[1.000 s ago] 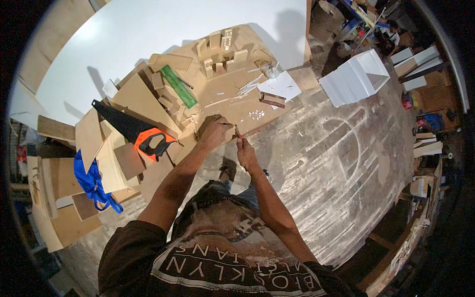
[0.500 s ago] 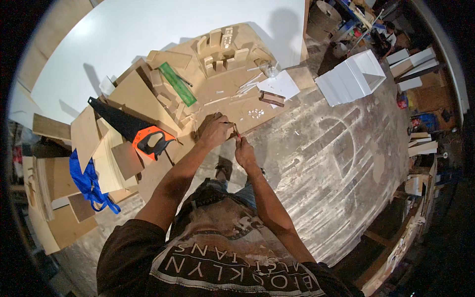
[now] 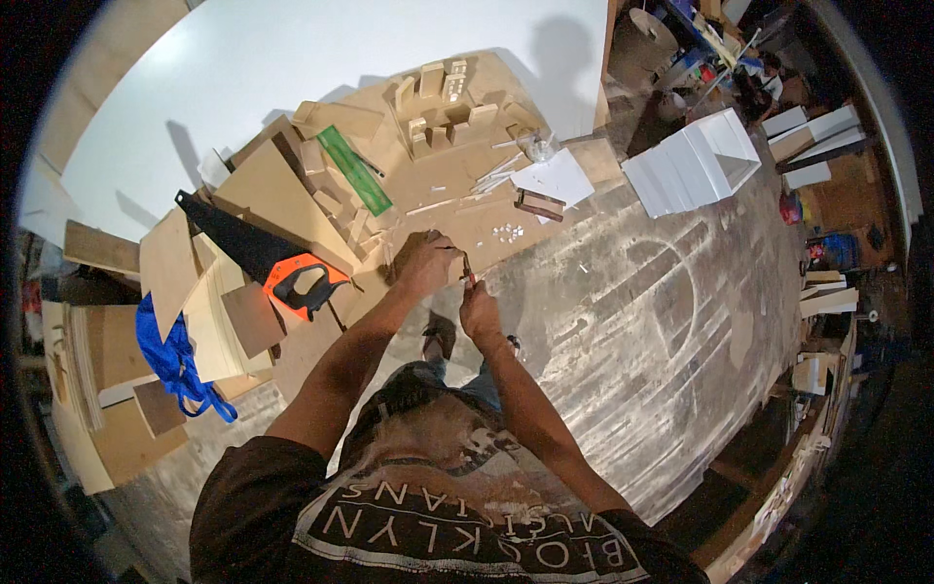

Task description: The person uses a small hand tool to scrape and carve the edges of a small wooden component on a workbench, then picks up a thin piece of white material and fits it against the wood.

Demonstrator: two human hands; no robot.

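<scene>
My right hand (image 3: 479, 310) is closed around a small red-handled tool (image 3: 468, 273), whose narrow end points away from me; its exact kind is too small to tell. Beside it, my left hand (image 3: 425, 265) is closed too, fingertips pinched around a thin dark piece I cannot make out. A narrow gap separates the two hands, held at the near edge of a brown board worktop (image 3: 443, 185). Just beyond them lie small white pieces (image 3: 507, 233) in a loose cluster. A brown wooden block (image 3: 539, 204) rests farther right, partly over a white sheet (image 3: 569, 179).
Left of my hands lies a handsaw (image 3: 304, 285) with an orange-and-black handle, on stacked boards. A green ruler-like strip (image 3: 352, 167) and small wooden blocks (image 3: 454, 83) sit farther back. A blue bag (image 3: 175, 355) hangs at left. A white box-shaped cabinet (image 3: 686, 165) stands right.
Both hands stay close together at the board's edge. The right hand and its tool have tilted slightly, opening a small gap from the left fingertips. The view has shifted slightly.
</scene>
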